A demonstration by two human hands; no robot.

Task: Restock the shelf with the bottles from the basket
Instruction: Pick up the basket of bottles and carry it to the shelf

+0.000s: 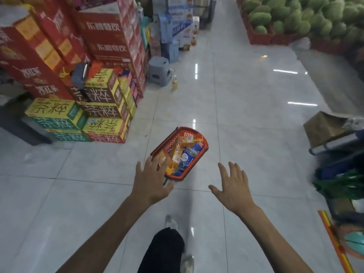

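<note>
A red plastic basket (202,143) stands on the white tiled floor in the middle of the aisle. Several bottles lie in it: yellow-orange ones (178,149) and blue-labelled ones (187,156). My left hand (151,180) stretches out with spread fingers over the basket's near left corner and holds nothing. My right hand (233,184) is spread flat in the air, to the right of the basket and apart from it. No shelf for the bottles is in view.
Stacked drink cartons (98,91) line the left side. A grey plastic stool (159,70) and a lone bottle (174,84) stand further up the aisle. Green durians (295,14) fill red crates at the back right. A cardboard box (323,127) and a cart sit at right.
</note>
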